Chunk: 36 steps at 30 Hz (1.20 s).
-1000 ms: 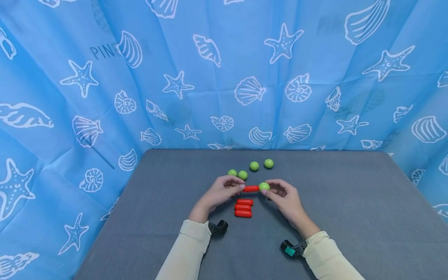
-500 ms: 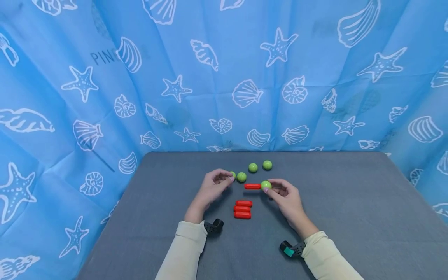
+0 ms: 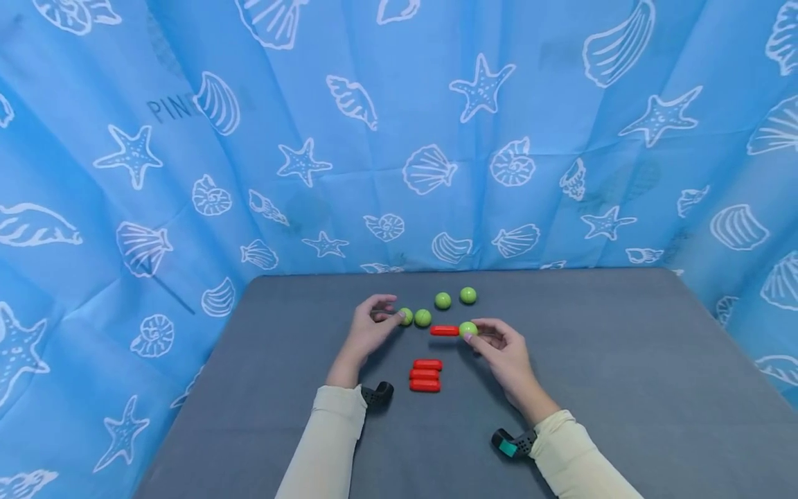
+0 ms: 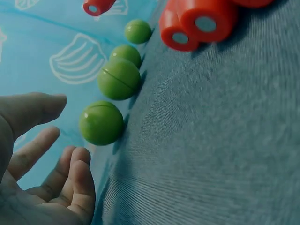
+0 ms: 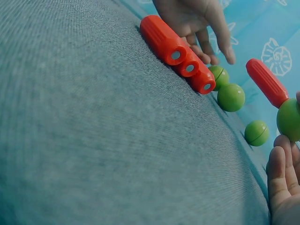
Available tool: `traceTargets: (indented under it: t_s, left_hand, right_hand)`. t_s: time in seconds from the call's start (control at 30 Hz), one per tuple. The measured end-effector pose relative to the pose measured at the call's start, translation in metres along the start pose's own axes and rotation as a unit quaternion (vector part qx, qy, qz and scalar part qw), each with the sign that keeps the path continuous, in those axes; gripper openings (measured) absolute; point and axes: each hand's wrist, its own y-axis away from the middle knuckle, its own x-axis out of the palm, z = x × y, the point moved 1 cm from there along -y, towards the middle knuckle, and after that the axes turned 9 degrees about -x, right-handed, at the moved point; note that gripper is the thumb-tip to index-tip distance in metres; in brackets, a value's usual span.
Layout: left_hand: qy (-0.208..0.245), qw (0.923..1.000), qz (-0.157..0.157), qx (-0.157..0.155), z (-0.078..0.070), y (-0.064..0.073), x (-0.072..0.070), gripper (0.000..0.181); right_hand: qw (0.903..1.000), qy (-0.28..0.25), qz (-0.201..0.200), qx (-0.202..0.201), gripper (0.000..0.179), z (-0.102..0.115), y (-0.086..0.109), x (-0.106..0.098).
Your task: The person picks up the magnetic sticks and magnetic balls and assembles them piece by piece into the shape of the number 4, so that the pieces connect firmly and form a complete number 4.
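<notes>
My right hand (image 3: 508, 357) pinches a green ball (image 3: 467, 330) between thumb and fingers. A short red magnetic rod (image 3: 444, 330) sticks out leftward from that ball, raised over the table; the right wrist view shows the rod (image 5: 267, 82) joined to it end-on. My left hand (image 3: 366, 333) is beside the leftmost loose green ball (image 3: 406, 317), thumb and fingers spread apart. In the left wrist view a small gap shows between the fingertips and this ball (image 4: 101, 123). A second green ball (image 3: 422, 318) lies just right of it.
Two more green balls (image 3: 442, 300) lie farther back on the grey table (image 3: 280, 430). Three red rods (image 3: 425, 375) lie side by side in front of the hands, with silvery discs in their ends. A blue shell-print curtain (image 3: 374, 173) hangs behind the table.
My left hand has let go of the red rod and moved left to the leftmost loose ball, its fingers spreading. The right hand keeps holding the ball with the rod attached.
</notes>
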Motion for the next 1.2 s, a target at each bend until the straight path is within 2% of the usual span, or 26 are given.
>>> traceTargets:
  t_s: [0.2, 0.33, 0.6, 0.87, 1.2]
  left_hand:
    - [-0.019, 0.9996, 0.012, -0.013, 0.006, 0.0, -0.002, 0.051]
    - [-0.042, 0.9987, 0.026, -0.006, 0.003, -0.002, 0.001, 0.053]
    - [-0.106, 0.9935, 0.039, 0.013, 0.0, -0.005, 0.008, 0.046]
    - [-0.104, 0.9937, 0.033, 0.024, 0.003, -0.005, 0.007, 0.039]
    - [-0.101, 0.9943, 0.032, 0.01, 0.001, -0.002, 0.001, 0.038]
  right_hand:
    - [1.0, -0.004, 0.002, 0.008, 0.037, 0.001, 0.002, 0.003]
    - [1.0, -0.002, -0.004, -0.001, 0.037, 0.004, 0.003, 0.001]
    - [1.0, 0.007, 0.0, -0.004, 0.036, 0.003, 0.0, -0.001]
    - [0.9999, 0.011, 0.005, -0.001, 0.037, 0.0, -0.001, 0.001]
    - [1.0, 0.006, 0.007, -0.002, 0.035, -0.002, -0.002, 0.002]
